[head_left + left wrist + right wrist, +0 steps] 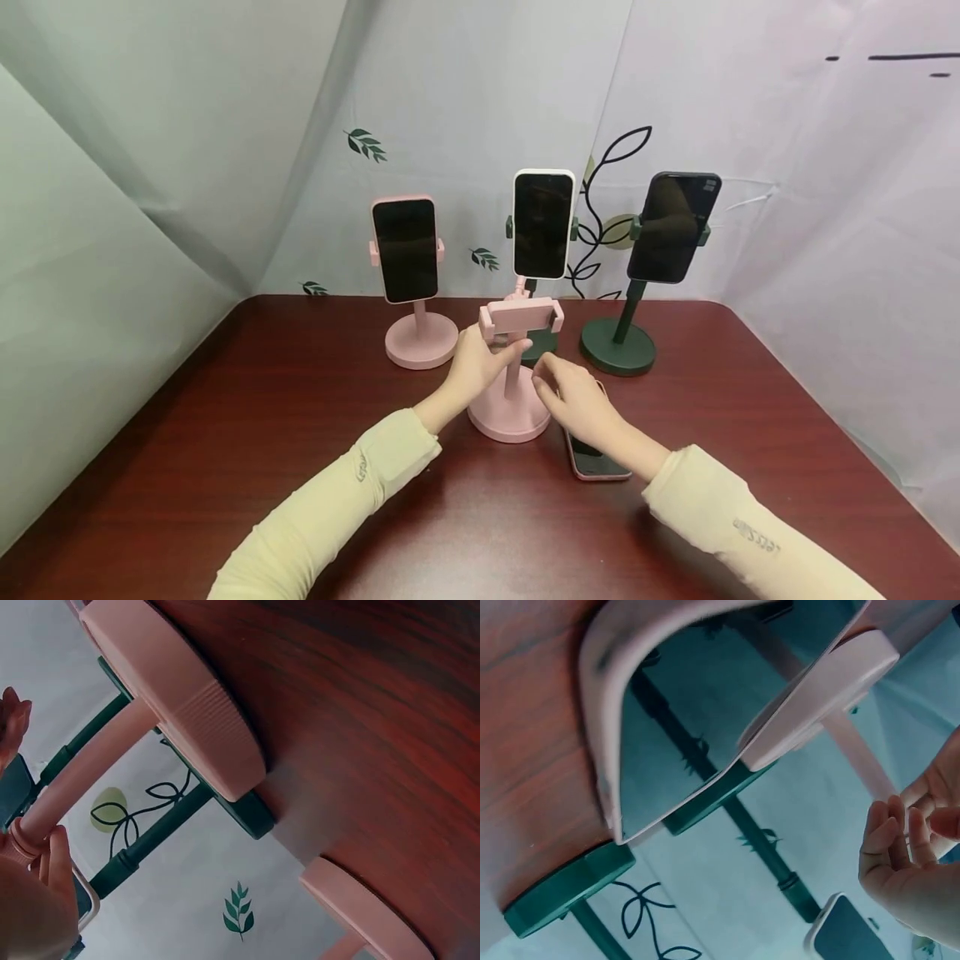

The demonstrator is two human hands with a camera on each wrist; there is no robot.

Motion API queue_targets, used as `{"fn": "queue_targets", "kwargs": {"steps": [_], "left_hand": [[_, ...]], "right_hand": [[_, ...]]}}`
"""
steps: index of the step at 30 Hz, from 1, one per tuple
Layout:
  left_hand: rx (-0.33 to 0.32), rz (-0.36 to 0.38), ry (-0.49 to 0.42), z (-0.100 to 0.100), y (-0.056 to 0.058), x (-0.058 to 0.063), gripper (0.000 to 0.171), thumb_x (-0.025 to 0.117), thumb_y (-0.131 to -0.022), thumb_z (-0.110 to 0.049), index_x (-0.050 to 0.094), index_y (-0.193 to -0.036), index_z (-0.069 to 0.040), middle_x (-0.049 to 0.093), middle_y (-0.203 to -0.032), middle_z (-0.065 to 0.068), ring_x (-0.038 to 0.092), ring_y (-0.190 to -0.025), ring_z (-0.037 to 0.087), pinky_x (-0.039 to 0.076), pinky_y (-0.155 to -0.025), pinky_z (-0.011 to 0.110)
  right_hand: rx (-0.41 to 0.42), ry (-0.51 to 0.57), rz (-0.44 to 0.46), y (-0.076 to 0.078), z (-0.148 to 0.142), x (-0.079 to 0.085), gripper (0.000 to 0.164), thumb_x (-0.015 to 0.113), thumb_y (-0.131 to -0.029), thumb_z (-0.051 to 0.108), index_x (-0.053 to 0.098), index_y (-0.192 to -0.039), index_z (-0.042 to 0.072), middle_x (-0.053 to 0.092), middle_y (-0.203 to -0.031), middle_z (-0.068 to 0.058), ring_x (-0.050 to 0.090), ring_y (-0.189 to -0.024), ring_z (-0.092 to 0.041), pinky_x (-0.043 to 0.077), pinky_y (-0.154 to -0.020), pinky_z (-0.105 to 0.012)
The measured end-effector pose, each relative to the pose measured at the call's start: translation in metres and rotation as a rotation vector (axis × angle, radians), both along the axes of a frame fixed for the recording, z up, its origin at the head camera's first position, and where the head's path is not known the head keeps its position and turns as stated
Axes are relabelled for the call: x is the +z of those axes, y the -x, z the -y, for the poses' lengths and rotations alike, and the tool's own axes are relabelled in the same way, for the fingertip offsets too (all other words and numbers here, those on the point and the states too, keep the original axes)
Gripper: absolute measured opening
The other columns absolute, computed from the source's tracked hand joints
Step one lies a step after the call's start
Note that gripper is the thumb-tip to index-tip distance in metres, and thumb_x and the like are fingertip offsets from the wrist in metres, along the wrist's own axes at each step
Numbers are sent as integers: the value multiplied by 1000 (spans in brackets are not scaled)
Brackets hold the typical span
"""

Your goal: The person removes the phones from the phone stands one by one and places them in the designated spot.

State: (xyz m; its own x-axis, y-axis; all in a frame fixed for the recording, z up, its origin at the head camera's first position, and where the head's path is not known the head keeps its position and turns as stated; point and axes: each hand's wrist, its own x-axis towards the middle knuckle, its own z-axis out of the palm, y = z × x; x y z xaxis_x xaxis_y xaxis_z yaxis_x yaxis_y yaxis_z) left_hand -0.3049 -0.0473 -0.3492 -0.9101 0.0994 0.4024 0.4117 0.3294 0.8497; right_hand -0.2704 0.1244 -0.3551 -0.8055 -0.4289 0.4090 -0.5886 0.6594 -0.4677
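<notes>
A pink phone stand stands upright on the table, its cradle holding no phone. My left hand grips its post just below the cradle; the left wrist view shows my left fingers around the pink post. Right of that post hovers my right hand, fingers loosely bent and holding nothing. In the right wrist view my right hand is close to the left one. Partly beneath my right forearm, a pink-edged phone lies face up on the table.
Behind are a pink stand with a pink-cased phone, a green stand, mostly hidden, with a white-cased phone, and another green stand with a black phone. A pale patterned curtain closes off the table's back.
</notes>
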Motion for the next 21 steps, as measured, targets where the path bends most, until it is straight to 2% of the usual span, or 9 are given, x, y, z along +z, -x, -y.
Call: {"fn": "queue_targets", "kwargs": {"steps": [3, 6, 11, 15, 17, 19, 21], "left_hand": [[4, 6, -14, -1, -2, 1, 43, 74, -81, -17, 60, -117, 1, 69, -104, 21, 69, -92, 30, 56, -78, 34], [11, 13, -28, 0, -4, 3, 42, 76, -79, -17, 62, -116, -1, 70, -104, 17, 68, -94, 26, 55, -81, 34], [50, 27, -80, 9, -13, 7, 37, 78, -77, -14, 66, -108, 0, 70, -102, 16, 65, -95, 25, 52, -85, 35], [57, 53, -153, 25, -25, 17, 44, 78, -76, -8, 61, -115, 0, 67, -109, 18, 63, -99, 26, 52, -87, 35], [67, 33, -169, 38, -29, 22, 52, 78, -75, -5, 55, -122, 0, 64, -115, 18, 63, -100, 27, 53, -87, 34], [86, 19, -177, 53, -33, 26, 59, 76, -75, -1, 49, -127, -1, 60, -119, 20, 64, -97, 26, 55, -81, 31], [124, 13, -157, 70, -37, 29, 62, 75, -75, 1, 45, -129, -1, 58, -119, 21, 66, -89, 18, 56, -73, 26]], "right_hand": [[13, -11, -14, -6, 1, 0, 4, 55, -90, 10, 58, -88, 9, 52, -69, 3, 43, -64, -9, 39, -57, -22], [31, -20, -43, -15, 1, 0, 6, 56, -89, 8, 58, -85, 11, 52, -69, 5, 42, -67, -10, 38, -60, -22], [79, -19, -113, -27, 3, 3, 9, 57, -89, 6, 57, -85, 14, 52, -73, 8, 44, -69, -11, 39, -60, -21], [98, -41, -141, -33, 5, 5, 10, 58, -89, 7, 56, -84, 16, 51, -73, 9, 45, -71, -9, 39, -62, -20], [93, -53, -144, -35, 6, 5, 10, 59, -90, 9, 56, -84, 16, 51, -73, 10, 46, -71, -8, 40, -63, -20], [88, -62, -148, -37, 6, 6, 9, 59, -90, 11, 56, -84, 17, 51, -73, 11, 47, -71, -8, 41, -64, -21], [86, -61, -147, -38, 6, 6, 9, 60, -90, 11, 56, -84, 17, 51, -73, 12, 48, -72, -9, 41, -64, -20]]}}
